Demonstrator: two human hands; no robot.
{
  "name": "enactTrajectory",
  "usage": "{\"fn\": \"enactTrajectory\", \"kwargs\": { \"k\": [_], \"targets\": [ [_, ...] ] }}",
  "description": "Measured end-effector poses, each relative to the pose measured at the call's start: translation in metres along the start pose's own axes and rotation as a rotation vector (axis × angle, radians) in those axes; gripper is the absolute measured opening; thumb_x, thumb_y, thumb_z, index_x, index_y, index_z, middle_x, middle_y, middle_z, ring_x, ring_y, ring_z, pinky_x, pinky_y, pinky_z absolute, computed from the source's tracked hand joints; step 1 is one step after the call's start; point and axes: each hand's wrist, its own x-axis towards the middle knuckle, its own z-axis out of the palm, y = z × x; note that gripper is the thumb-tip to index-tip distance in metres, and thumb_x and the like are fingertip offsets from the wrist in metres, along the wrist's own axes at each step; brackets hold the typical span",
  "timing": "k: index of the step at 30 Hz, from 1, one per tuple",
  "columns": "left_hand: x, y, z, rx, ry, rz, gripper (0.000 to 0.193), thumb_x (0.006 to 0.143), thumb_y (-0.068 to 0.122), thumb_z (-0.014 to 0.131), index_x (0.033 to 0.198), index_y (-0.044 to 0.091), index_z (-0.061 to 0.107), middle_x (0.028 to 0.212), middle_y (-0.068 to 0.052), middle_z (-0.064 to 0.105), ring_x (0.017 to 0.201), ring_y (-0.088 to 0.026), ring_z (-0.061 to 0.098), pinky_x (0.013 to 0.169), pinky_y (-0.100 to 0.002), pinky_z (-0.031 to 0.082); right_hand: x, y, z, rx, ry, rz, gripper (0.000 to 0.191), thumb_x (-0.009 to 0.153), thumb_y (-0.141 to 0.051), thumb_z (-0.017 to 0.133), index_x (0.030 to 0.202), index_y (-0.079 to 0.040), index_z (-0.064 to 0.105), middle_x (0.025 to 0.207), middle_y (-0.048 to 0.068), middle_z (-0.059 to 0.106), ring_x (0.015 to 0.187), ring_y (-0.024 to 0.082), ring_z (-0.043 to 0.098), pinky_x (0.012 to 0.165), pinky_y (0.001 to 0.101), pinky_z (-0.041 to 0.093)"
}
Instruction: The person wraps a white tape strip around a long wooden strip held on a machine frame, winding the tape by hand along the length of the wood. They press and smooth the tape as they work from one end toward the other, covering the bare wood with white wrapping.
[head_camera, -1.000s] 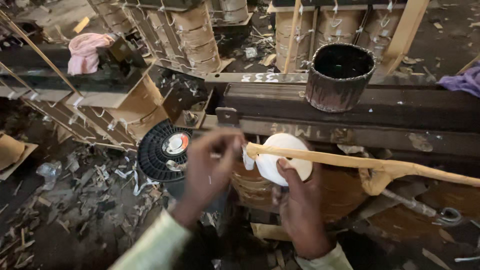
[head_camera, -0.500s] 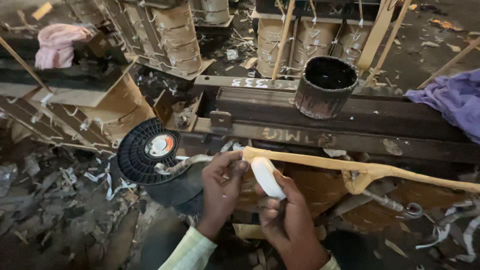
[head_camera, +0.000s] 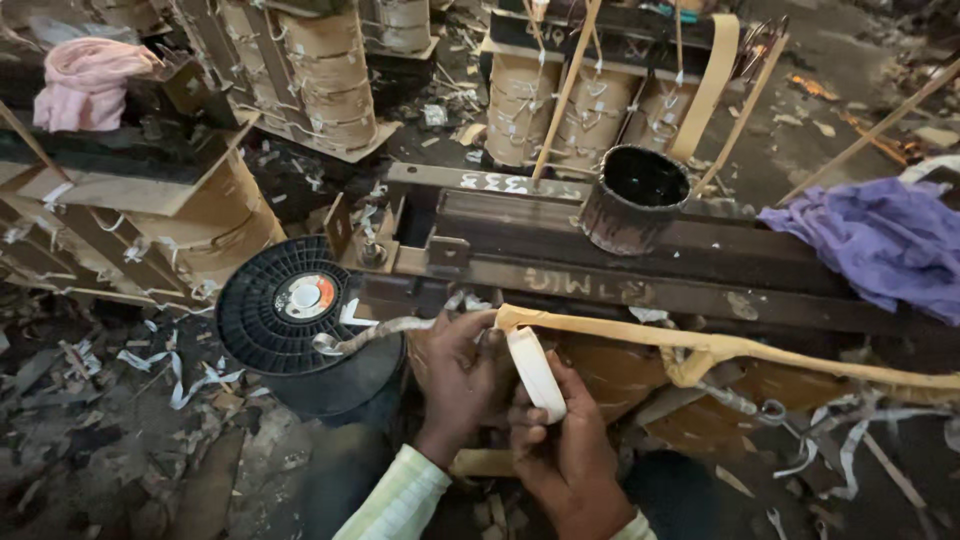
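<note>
Together, two hands (head_camera: 510, 400) grip one white tape roll (head_camera: 535, 372).

Smooth white tape roll (head_camera: 535, 372), matt black ribbed plastic spool (head_camera: 290, 315) — rusty rough metal can (head_camera: 632, 200), crumpled purple cloth (head_camera: 880, 240)

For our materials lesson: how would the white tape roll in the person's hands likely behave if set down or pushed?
The white tape roll is a thin disc, so on edge it would probably roll or tip flat. The right hand holds it easily in its fingers, suggesting it is light. Its loose tape end would likely be floppy.
</note>
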Motion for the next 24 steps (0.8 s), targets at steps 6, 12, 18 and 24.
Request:
{"fn": "enactTrajectory", "kwargs": {
  "k": [6, 12, 18, 24],
  "targets": [
    [-0.007, 0.061, -0.031, 0.154, 0.012, -0.232, 0.026, 0.098, 0.023, 0.060, 0.101, 0.003, 0.076, 0.097, -0.016, 0.073, 0.090, -0.030, 0.071, 0.081, -0.040, 0.055, -0.009, 0.035, 0.015, -0.113, 0.187, -0.204, 0.034, 0.097, -0.043, 0.060, 0.107, -0.011, 0.067, 0.080, 0.001, 0.066, 0.060, 0.011, 0.063, 0.047, 0.0220, 0.052],
    [0.002, 0.108, -0.057, 0.290, -0.238, -0.368, 0.035, 0.085, 0.038, 0.077, 0.093, 0.005, 0.076, 0.078, -0.017, 0.076, 0.073, -0.029, 0.075, 0.063, -0.042, 0.057, -0.018, 0.076, 0.027, -0.414, 0.218, -0.249, 0.056, 0.097, -0.049, 0.049, 0.128, -0.005, 0.062, 0.096, 0.009, 0.073, 0.086, 0.019, 0.073, 0.075, 0.0354, 0.061],
    [0.045, 0.106, -0.068, 0.294, -0.112, -0.516, 0.030, 0.081, 0.028, 0.081, 0.102, 0.006, 0.077, 0.083, -0.014, 0.080, 0.073, -0.022, 0.080, 0.066, -0.036, 0.061, -0.004, 0.087, 0.012, -0.456, 0.058, -0.153, 0.045, 0.094, -0.036, 0.059, 0.136, -0.018, 0.055, 0.096, 0.009, 0.074, 0.074, 0.021, 0.067, 0.063, 0.0361, 0.052],
    [0.083, 0.070, -0.048, 0.316, -0.030, -0.169, 0.028, 0.082, 0.026, 0.082, 0.099, 0.004, 0.077, 0.087, -0.013, 0.079, 0.079, -0.022, 0.079, 0.071, -0.034, 0.059, -0.007, 0.037, -0.015, -0.536, 0.207, -0.302, 0.031, 0.099, -0.034, 0.055, 0.120, -0.011, 0.058, 0.099, 0.011, 0.074, 0.074, 0.021, 0.066, 0.065, 0.0369, 0.054]
  ]
}}
